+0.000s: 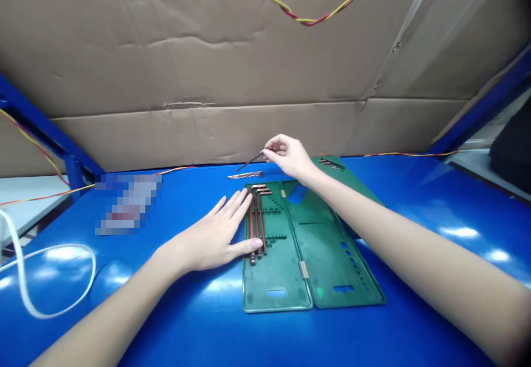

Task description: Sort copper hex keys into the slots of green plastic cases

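Observation:
A green hinged case (276, 278) lies unfolded on the blue table. In its left half sit several copper-coloured L-shaped hex keys (257, 223), side by side with their short arms at the far end. My left hand (224, 229) rests flat at the case's left edge, fingers stretched out, the thumb lying over the long shafts. Beyond the case my right hand (286, 154) pinches a thin dark hex key (250, 161) between thumb and fingertips, raised and slanting down to the left. Under it, a row of smaller hex keys (245, 175) lies on the table.
Another green case piece (352, 171) with dark slots lies behind my right forearm. A blurred-out patch (128, 204) is at the left, near a looped white cable (58, 248). Red and yellow twisted wires (307, 21) hang before the cardboard wall (207, 74).

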Available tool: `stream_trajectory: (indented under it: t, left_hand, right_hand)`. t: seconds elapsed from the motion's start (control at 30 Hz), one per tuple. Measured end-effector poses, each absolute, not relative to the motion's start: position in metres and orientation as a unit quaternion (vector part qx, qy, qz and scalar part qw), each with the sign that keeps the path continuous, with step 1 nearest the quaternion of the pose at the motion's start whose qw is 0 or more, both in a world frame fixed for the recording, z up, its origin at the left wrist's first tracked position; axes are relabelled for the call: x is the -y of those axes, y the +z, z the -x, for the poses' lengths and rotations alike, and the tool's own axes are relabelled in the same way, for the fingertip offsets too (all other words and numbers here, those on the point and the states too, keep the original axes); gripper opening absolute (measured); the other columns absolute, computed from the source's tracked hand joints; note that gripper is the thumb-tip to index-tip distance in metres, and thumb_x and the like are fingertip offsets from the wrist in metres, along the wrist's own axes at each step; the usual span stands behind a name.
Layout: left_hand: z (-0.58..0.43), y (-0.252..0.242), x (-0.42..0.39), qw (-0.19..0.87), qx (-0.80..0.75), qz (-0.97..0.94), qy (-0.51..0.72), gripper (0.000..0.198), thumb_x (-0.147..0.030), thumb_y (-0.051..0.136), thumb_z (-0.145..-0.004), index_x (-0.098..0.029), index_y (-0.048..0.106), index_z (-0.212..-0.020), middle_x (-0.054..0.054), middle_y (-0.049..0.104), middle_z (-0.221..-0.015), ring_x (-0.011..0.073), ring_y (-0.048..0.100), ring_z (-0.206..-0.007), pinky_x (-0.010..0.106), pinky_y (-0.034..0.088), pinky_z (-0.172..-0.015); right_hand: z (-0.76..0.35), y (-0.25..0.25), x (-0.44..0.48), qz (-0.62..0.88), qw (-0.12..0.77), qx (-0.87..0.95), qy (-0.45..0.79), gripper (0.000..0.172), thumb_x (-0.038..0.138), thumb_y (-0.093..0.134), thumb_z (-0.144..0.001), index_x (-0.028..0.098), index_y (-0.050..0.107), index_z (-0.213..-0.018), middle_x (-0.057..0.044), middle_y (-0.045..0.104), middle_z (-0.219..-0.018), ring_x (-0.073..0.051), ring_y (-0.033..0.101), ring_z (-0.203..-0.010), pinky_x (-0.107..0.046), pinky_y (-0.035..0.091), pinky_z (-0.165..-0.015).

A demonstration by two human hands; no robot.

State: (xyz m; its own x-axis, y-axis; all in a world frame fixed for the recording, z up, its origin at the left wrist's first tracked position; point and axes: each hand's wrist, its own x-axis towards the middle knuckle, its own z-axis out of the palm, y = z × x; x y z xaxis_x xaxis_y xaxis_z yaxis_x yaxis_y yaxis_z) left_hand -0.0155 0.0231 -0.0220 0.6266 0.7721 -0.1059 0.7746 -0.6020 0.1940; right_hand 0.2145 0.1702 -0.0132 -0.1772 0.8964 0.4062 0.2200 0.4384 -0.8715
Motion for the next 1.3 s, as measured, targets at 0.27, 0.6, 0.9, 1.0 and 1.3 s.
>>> stream_trajectory:
  t: [0.27, 0.6, 0.9, 1.0, 1.3]
  left_hand:
    - [0.015, -0.018, -0.025, 0.131, -0.432, -0.892, -0.019, 0.096, -0.079, 0.035, -0.098, -0.024, -0.010, -0.163, 0.003, -0.014, -0.166, 0.0300, -0.007, -0.154, 0.048, 0.007, -0.126]
    - [0.008, -0.019, -0.020, 0.136, -0.436, -0.890, -0.008, 0.091, -0.074, 0.033, -0.102, -0.024, -0.012, -0.163, 0.005, -0.014, -0.166, 0.0303, -0.008, -0.154, 0.051, 0.003, -0.126]
    - [-0.005, -0.022, -0.015, 0.134, -0.468, -0.874, 0.007, 0.098, -0.078, 0.034, -0.098, -0.019, -0.011, -0.163, 0.009, -0.010, -0.167, 0.0343, -0.008, -0.153, 0.057, 0.005, -0.125]
    - [-0.008, -0.020, -0.014, 0.141, -0.472, -0.870, 0.008, 0.097, -0.078, 0.034, -0.098, -0.022, -0.011, -0.163, 0.008, -0.011, -0.167, 0.0344, -0.010, -0.153, 0.059, 0.003, -0.124]
    - [-0.011, -0.021, -0.013, 0.136, -0.476, -0.869, 0.012, 0.088, -0.077, 0.034, -0.099, -0.032, -0.007, -0.163, 0.005, -0.013, -0.167, 0.0374, -0.012, -0.151, 0.064, 0.004, -0.122]
  right_hand:
    - [-0.236, -0.014, -0.109, 0.384, 0.434, 0.660, 0.478, 0.017, 0.025, 0.066, -0.090, 0.016, 0.066, -0.105, -0.005, 0.072, -0.087, -0.012, 0.065, -0.070, -0.025, 0.055, -0.064]
    - [-0.231, -0.031, -0.089, 0.375, 0.354, 0.697, 0.499, 0.021, 0.029, 0.068, -0.088, 0.015, 0.071, -0.104, -0.008, 0.077, -0.094, -0.016, 0.070, -0.078, -0.030, 0.057, -0.073]
    - [-0.232, -0.035, -0.089, 0.382, 0.328, 0.821, 0.270, 0.022, 0.029, 0.070, -0.089, 0.018, 0.077, -0.106, -0.006, 0.075, -0.091, -0.016, 0.064, -0.071, -0.029, 0.051, -0.067]
    - [-0.234, -0.033, -0.090, 0.386, 0.327, 0.821, 0.264, 0.018, 0.027, 0.065, -0.093, 0.018, 0.077, -0.104, -0.005, 0.077, -0.091, -0.016, 0.066, -0.074, -0.029, 0.051, -0.070]
    - [-0.241, -0.037, -0.095, 0.379, 0.315, 0.854, 0.168, 0.010, 0.020, 0.067, -0.092, 0.019, 0.077, -0.094, -0.005, 0.071, -0.087, -0.015, 0.062, -0.072, -0.028, 0.048, -0.069]
